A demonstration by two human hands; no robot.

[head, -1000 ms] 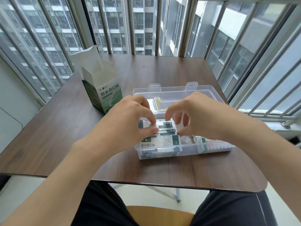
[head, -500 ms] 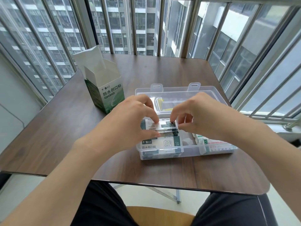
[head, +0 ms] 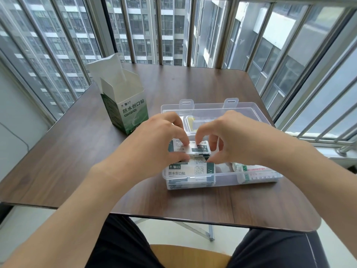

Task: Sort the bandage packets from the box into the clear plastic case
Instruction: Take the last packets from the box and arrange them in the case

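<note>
Left hand (head: 154,146) and right hand (head: 235,140) each pinch an end of a small bandage packet stack (head: 195,149) over the clear plastic case (head: 249,111); lower level, seat flush beside the front stack (head: 190,171), release together

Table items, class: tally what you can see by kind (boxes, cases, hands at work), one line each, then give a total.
Box, open, green and white: 1
Clear case, lid back: 1
Hands, left hand and right hand, each with a grip on the packets: 2
Packets overlap, so they cannot be counted.
Total: 4
</note>
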